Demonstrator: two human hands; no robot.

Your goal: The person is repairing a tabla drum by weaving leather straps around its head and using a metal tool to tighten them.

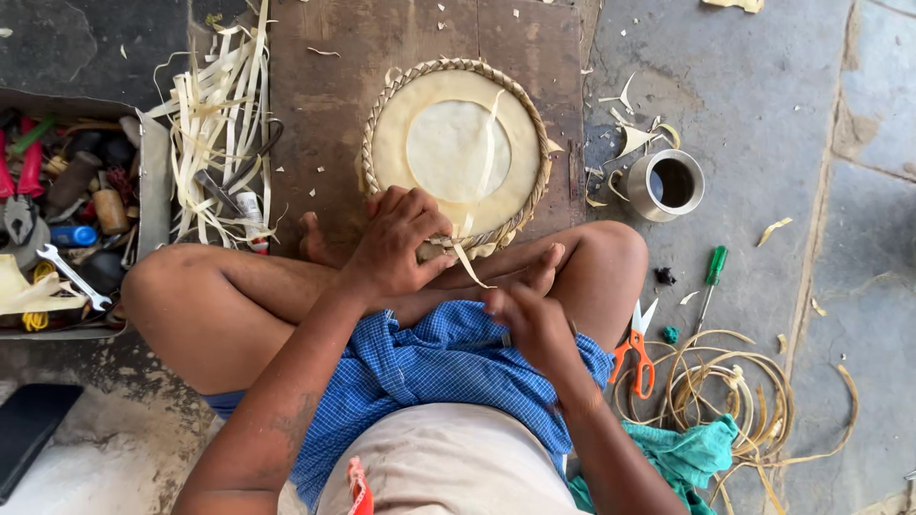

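Right hand (530,319) pinches one cane strip (469,259); left hand (396,240) clamps one round woven tray (456,153); one scissors (636,351) beside.

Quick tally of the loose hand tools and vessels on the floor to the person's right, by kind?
Scissors, orange handles: 1
Screwdriver, green handle: 1
Metal cup: 1
Cane coil: 1
Total: 4
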